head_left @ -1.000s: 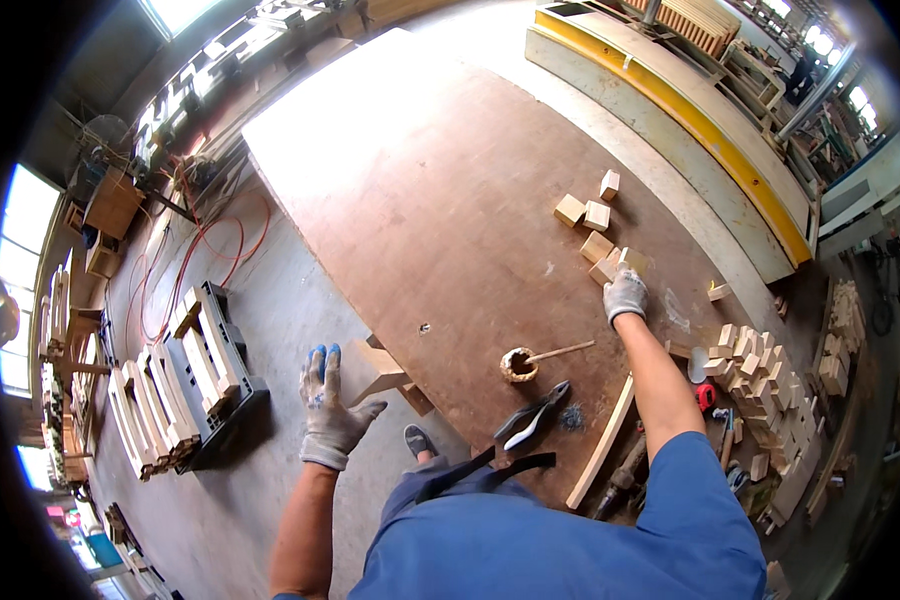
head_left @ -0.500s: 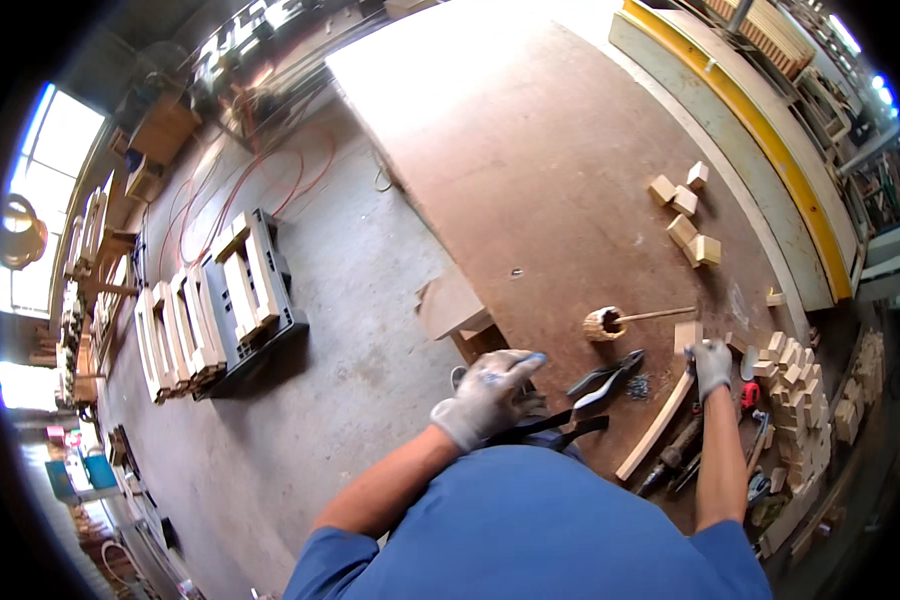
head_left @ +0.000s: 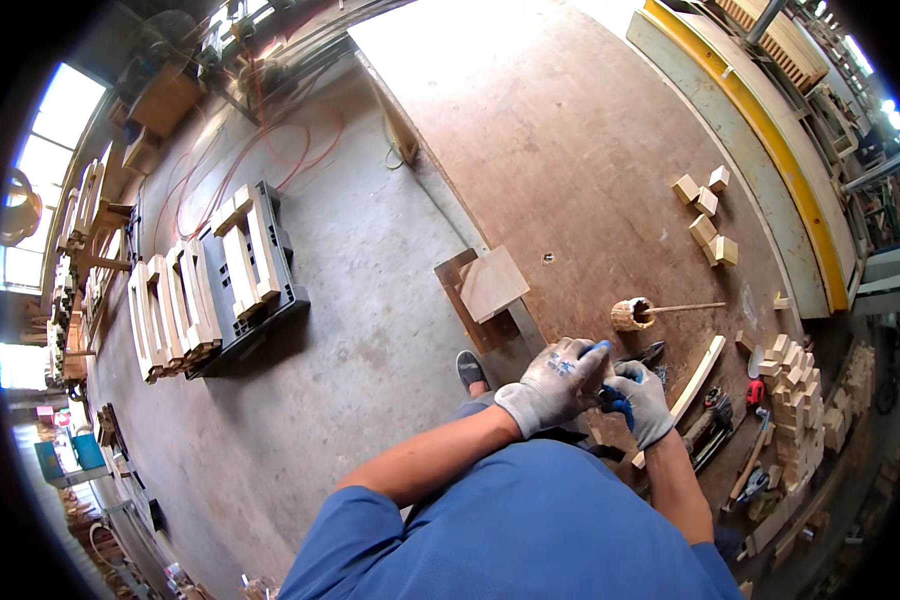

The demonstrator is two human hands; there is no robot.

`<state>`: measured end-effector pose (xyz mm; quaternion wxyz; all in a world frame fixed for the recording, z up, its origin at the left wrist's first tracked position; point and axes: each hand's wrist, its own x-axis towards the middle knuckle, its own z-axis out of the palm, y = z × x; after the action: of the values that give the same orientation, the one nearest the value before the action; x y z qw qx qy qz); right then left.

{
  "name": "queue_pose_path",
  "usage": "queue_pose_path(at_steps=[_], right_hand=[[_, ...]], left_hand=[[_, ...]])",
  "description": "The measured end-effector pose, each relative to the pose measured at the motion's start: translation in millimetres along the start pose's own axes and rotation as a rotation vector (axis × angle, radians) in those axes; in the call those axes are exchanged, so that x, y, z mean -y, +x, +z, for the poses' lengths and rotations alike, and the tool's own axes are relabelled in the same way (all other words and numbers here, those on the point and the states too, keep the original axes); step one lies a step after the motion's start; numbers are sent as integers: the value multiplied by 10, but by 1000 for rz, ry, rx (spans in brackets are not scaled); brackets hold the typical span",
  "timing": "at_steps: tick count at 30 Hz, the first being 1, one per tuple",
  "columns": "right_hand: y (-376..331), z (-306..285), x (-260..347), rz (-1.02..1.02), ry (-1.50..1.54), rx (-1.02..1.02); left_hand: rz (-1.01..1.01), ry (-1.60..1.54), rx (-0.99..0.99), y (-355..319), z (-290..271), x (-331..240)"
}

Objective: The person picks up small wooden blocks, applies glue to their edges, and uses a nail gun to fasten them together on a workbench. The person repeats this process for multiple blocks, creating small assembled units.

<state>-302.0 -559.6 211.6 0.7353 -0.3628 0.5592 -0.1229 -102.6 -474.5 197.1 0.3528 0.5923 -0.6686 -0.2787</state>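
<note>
My left hand, in a grey-white glove with blue on the fingers, is closed near the table's near edge. My right hand, gloved alike, meets it from the right with curled fingers. Whatever lies between the fingers is too covered to make out. Just beyond the right hand, part of the dark pliers shows. A long pale wood strip lies right of it. Farther off sits a round woven-looking pot with a thin stick in it.
The brown table carries loose wood blocks, a block stack, a red tool and a hammer. A yellow-edged rail bounds it. A wooden board stands by the left edge; slatted frames lie on a dark pallet.
My right hand has come left from beside the wood block and strip to meet the left hand. The block near it no longer shows there. The view has shifted slightly.
</note>
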Motion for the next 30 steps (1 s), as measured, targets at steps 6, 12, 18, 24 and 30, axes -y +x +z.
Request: queue_pose_path(at_steps=[6, 12, 18, 24, 30], right_hand=[[130, -172, 203, -38, -138, 130], [775, -897, 303, -260, -201, -278], [992, -753, 543, -406, -222, -300], [1012, -856, 469, -541, -220, -275], [854, -843, 505, -655, -451, -319]], left_hand=[[-17, -49, -168, -3, 300, 148], [-642, -1502, -235, 153, 532, 345], [-739, -1953, -128, 291, 623, 415], [-759, -2040, -128, 291, 704, 576], [-819, -2005, -190, 313, 702, 649]])
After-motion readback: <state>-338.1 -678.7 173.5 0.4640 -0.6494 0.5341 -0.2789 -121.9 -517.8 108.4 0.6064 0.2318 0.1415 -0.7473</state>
